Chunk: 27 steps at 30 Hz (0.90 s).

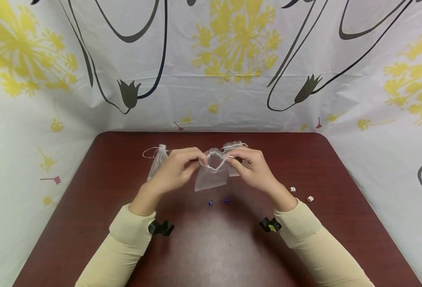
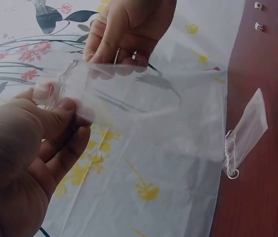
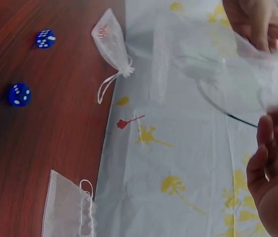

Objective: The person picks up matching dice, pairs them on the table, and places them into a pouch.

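A sheer white drawstring pouch (image 1: 211, 182) hangs above the table between both hands, its mouth spread apart. My left hand (image 1: 173, 169) pinches one side of the rim between thumb and fingers. On the opposite side of the rim, my right hand (image 1: 252, 167) pinches the edge. In the left wrist view the see-through fabric (image 2: 178, 123) looks empty. Below the pouch, two blue dice (image 1: 211, 203) with white pips lie on the table, nearer the person.
A cinched pouch (image 1: 157, 165) with reddish marks showing through its fabric (image 3: 104, 37) lies at the left. Another flat pouch (image 1: 234, 172) lies behind the right hand. Two white dice (image 1: 310, 199) sit to the right on the dark red table (image 1: 99, 187). A patterned sheet (image 1: 211, 107) hangs behind.
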Available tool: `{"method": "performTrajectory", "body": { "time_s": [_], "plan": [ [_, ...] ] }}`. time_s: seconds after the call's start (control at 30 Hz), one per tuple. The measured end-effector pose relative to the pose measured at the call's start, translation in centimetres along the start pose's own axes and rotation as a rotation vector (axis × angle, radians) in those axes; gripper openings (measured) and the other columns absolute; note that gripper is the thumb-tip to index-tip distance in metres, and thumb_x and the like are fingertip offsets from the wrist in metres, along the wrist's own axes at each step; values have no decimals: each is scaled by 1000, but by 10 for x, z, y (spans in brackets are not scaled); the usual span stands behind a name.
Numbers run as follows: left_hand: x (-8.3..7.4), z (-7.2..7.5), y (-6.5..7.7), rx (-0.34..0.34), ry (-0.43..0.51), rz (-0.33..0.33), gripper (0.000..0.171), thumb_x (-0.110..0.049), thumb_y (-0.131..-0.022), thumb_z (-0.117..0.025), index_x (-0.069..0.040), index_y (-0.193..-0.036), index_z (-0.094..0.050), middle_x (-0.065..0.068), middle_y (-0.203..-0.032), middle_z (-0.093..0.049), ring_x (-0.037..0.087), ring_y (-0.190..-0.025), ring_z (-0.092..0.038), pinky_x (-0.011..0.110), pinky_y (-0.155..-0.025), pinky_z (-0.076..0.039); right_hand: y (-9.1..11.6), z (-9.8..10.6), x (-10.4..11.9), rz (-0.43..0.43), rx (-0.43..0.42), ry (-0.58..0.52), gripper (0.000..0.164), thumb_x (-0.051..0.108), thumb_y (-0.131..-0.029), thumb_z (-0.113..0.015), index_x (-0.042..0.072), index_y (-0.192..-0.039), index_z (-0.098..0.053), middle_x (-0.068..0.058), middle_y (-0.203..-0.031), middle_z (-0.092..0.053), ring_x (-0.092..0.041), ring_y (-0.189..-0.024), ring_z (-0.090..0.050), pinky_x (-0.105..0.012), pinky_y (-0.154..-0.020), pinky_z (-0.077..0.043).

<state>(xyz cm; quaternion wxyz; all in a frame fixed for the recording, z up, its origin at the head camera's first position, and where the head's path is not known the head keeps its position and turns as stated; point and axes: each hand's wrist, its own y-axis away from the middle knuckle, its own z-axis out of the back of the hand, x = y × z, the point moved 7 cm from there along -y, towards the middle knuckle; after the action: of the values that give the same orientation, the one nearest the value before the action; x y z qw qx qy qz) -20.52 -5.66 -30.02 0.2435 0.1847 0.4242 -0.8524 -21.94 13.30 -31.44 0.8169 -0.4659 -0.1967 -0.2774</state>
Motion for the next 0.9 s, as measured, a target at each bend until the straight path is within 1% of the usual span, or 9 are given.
{"method": "performTrajectory", "body": {
  "time_s": [0.1, 0.2, 0.33, 0.47, 0.57, 0.67, 0.77, 0.83, 0.9],
  "plan": [
    [1, -1, 1, 20, -57, -9, 19, 11, -88, -70, -7, -93, -70, 1, -90, -70, 12, -79, -61, 28, -69, -52, -1, -5, 3, 46, -21, 80, 14, -5, -86, -76, 4, -96, -77, -6, -94, -75, -16, -84, -67, -19, -69, -49],
    [1, -2, 2, 38, -130, -28, 13, 5, -88, -74, -5, -96, -71, 2, -91, -72, 12, -78, -63, 29, -70, -53, 0, -9, 3, 66, -26, 101, 12, -3, -86, -76, 4, -96, -77, -4, -93, -75, -14, -78, -64, -20, -64, -48],
    [1, 0, 2, 48, -196, -44, 12, 1, -87, -77, -3, -97, -73, 3, -90, -73, 15, -80, -67, 31, -74, -56, 1, -13, 1, 79, -13, 108, 13, -3, -86, -77, 5, -95, -76, -3, -91, -73, -12, -74, -61, -32, -59, -51],
    [7, 4, 4, 72, -221, -4, 12, 4, -88, -75, -3, -97, -73, 4, -90, -73, 16, -81, -67, 32, -75, -57, 4, -18, -3, 74, -1, 108, 18, -2, -83, -80, 4, -99, -75, -3, -88, -71, -13, -72, -60, -38, -57, -51],
    [11, 7, 6, 94, -234, 29, 12, 5, -89, -74, -3, -98, -72, 6, -92, -73, 17, -82, -67, 33, -75, -58, 8, -21, -8, 54, 0, 125, 24, 0, -82, -82, 2, -104, -73, -5, -85, -68, -17, -70, -60, -36, -57, -51],
    [15, 11, 7, 106, -250, 45, 12, 4, -89, -74, -3, -98, -73, 6, -92, -73, 17, -81, -67, 33, -74, -58, 14, -21, -15, 7, -12, 143, 32, 3, -81, -83, 0, -110, -70, -9, -86, -68, -20, -71, -62, -34, -59, -52],
    [17, 13, 7, 113, -257, 56, 12, 4, -89, -73, -3, -98, -73, 6, -92, -73, 17, -81, -67, 33, -74, -57, 22, -20, -22, -61, -59, 142, 45, 4, -79, -86, -2, -118, -65, -13, -91, -66, -21, -75, -63, -32, -62, -52],
    [19, 15, 8, 114, -263, 66, 11, 5, -89, -73, -3, -98, -73, 6, -92, -73, 17, -81, -67, 33, -74, -57, 29, -20, -26, -92, -105, 146, 47, 5, -78, -87, -4, -116, -61, -13, -90, -64, -21, -74, -61, -30, -61, -50],
    [21, 17, 9, 113, -269, 78, 12, 5, -89, -73, -3, -97, -73, 5, -92, -73, 18, -81, -67, 34, -75, -57, 36, -23, -29, -93, -126, 143, 40, 3, -77, -87, -3, -106, -60, -11, -84, -62, -22, -69, -58, -30, -57, -47]
  ]
}}
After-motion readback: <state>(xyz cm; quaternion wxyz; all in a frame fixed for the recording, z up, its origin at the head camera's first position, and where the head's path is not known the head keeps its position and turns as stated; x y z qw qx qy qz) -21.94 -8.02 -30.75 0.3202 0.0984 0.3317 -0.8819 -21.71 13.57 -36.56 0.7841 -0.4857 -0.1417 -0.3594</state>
